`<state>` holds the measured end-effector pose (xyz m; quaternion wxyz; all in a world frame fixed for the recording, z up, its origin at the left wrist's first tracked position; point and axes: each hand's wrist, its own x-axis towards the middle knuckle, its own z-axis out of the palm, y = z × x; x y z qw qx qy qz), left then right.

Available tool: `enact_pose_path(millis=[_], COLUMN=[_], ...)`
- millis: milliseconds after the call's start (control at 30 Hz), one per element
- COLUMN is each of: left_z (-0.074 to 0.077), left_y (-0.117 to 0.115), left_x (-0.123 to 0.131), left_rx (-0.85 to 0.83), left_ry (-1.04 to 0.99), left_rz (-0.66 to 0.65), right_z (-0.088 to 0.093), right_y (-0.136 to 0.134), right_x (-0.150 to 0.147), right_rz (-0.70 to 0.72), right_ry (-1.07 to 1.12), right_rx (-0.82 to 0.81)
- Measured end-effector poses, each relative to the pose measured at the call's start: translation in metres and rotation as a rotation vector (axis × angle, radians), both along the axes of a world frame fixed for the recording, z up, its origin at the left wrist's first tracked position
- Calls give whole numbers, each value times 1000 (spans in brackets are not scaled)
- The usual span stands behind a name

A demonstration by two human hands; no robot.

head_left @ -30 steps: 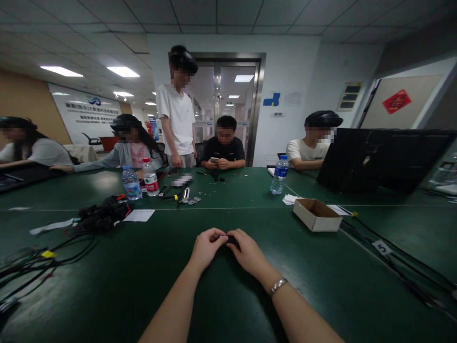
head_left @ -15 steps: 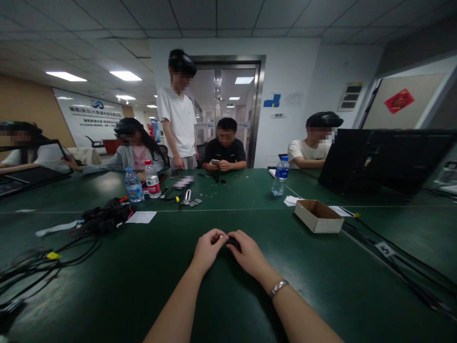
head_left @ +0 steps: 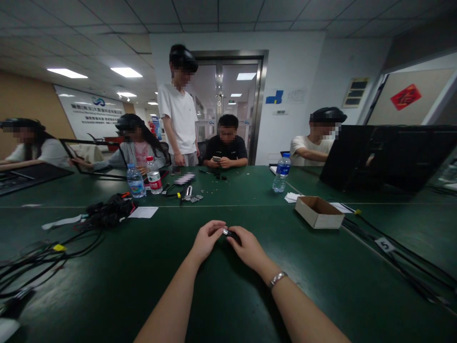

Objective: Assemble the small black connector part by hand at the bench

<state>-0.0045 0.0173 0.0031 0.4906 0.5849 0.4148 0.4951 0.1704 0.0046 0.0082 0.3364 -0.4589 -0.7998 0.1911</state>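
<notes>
Black with a bright metal end: small black part [head_left: 231,234], pinched between both my hands just above the green table [head_left: 117,286], straight in front of me near the table's middle.

Left hand [head_left: 208,239]: fingers curled, thumb and fingertips closed on the metal end.
Right hand [head_left: 247,247]: fingers closed over the dark body and hiding most of it, so I cannot tell what the part is. The two hands meet at the fingertips.
Metal bracelet [head_left: 277,279]: on my right wrist.

Further out, to my right: open cardboard box [head_left: 319,212], a white sheet under its far corner. Beyond it stand a water bottle [head_left: 281,173] and a black screen [head_left: 385,157], seen from behind. Black cables [head_left: 410,271] run along the table's right side past a white tag marked 5 [head_left: 384,245].

Further out, to my left: white slip of paper [head_left: 144,212], just beside a black bundle of gear [head_left: 109,212]. Loose dark wires [head_left: 39,264] trail from it toward the near left edge, and one carries a yellow tag [head_left: 58,247]. Behind stand two bottles, one blue-labelled [head_left: 135,181] and one red-labelled [head_left: 154,179], with small metal bits [head_left: 194,197] near them.

Far edge of the table: one person standing in a white shirt [head_left: 178,119], others seated.
</notes>
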Motion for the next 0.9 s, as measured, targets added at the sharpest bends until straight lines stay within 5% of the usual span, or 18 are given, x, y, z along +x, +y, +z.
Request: enact_pose_path(millis=[133, 333, 567, 700, 900], left_z=[0, -4, 1, 8, 6], left_y=[1, 0, -10, -13, -9], left_x=[3, 7, 12, 10, 12], left_rx=[42, 47, 33, 17, -18], left_ry=[74, 133, 445, 467, 538], left_rz=[72, 6, 1, -9, 20], right_z=[2, 6, 15, 18, 16], right_y=[0, -10, -28, -43, -104], right_x=[0, 0, 8, 76, 250], right_rz=[-22, -16, -60, -188, -598], right_ry=[-33, -149, -369, -371, -442], right_rx=[37, 84, 114, -49, -211])
